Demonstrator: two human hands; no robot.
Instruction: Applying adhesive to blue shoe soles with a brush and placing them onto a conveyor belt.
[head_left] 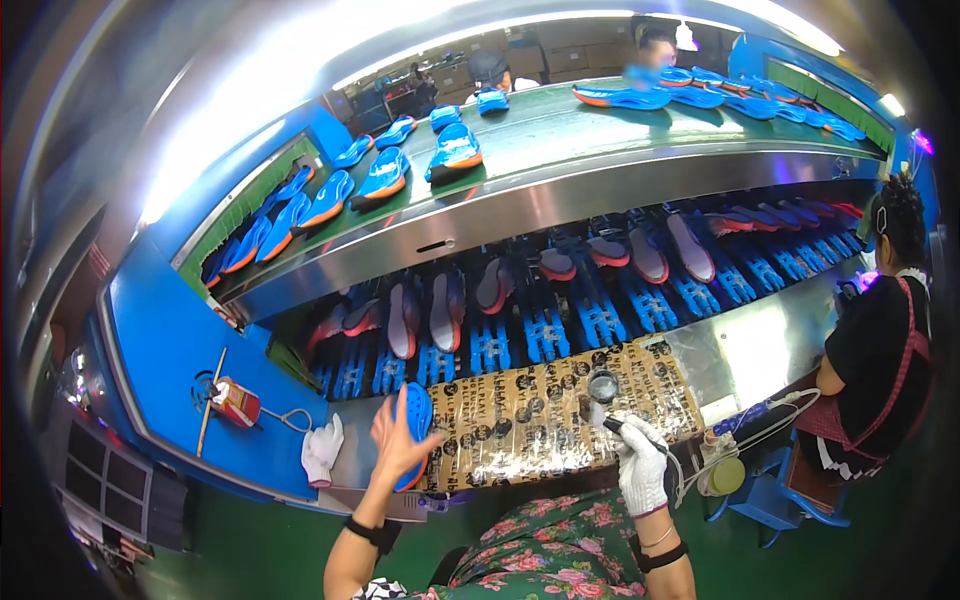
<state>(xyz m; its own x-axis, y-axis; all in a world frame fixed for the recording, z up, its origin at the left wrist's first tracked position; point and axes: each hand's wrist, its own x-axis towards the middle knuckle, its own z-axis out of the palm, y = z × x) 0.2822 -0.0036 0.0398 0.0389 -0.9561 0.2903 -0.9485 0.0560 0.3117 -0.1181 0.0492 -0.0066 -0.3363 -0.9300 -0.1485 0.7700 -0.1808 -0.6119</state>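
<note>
My left hand (398, 446) is bare, its fingers stretched and spread over a blue shoe sole (417, 415) with an orange edge. The thumb points right and the fingers point up the sole's left side. Whether the palm touches it, I cannot tell. My right hand (642, 465), in a white glove, is closed around the dark handle of a brush (597, 412). Its pale bristles sit just in front of a small round dish (603, 387). Both are over a brown printed sheet (520, 425) covering the work surface.
A white glove (322, 450) lies left of the sole, near a red-and-white can (237, 402). Shoe uppers (445, 312) stand on a blue rack (545, 335) beyond the sheet. Above runs a conveyor (530, 130) carrying blue soles. A co-worker (885, 340) sits at the right.
</note>
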